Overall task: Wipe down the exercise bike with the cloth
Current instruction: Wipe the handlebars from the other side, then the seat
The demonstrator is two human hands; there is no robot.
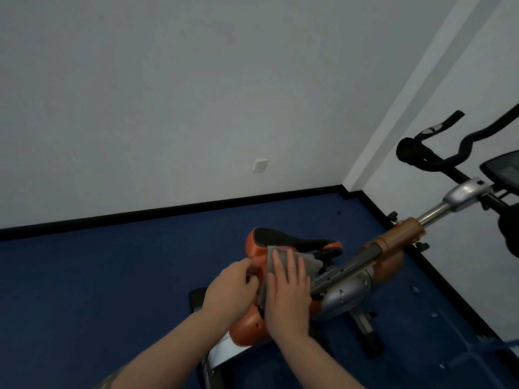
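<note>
Right hand: I see my right hand [289, 290] lying flat on the cloth [283, 258], fingers straight and slightly spread, pointing toward 12 o'clock. It presses the cloth down and curls round nothing.
Left hand: my left hand [233, 287] sits just beside the right one, at its 9 o'clock. Its fingers are curled, and thumb and fingertips pinch something small at the near edge of the seat; I cannot tell whether it is the cloth's edge or the seat's rim.
Cloth: a grey, folded piece, spread over the near side of the seat [280, 242]. 1 corner sticks out at 3 o'clock past my right fingers, toward the seat post.
Seat: orange sides with a black top panel, at the middle of my view, its nose pointing to 3 o'clock. The far half shows bare above the cloth.
Exercise bike: the bike [393, 242] runs from my hands up toward 2 o'clock, with an orange and silver frame and a silver post.
Handlebars: the black handlebars [438, 155] curve at the upper right, well apart from my hands, with a dark console [502, 171] just beside them at 3 o'clock.
Floor: blue floor [112, 276] under the bike, edged by a black skirting strip.
Wall: a pale wall [168, 94] with 1 white socket [260, 164] at 12 o'clock from the seat.
</note>
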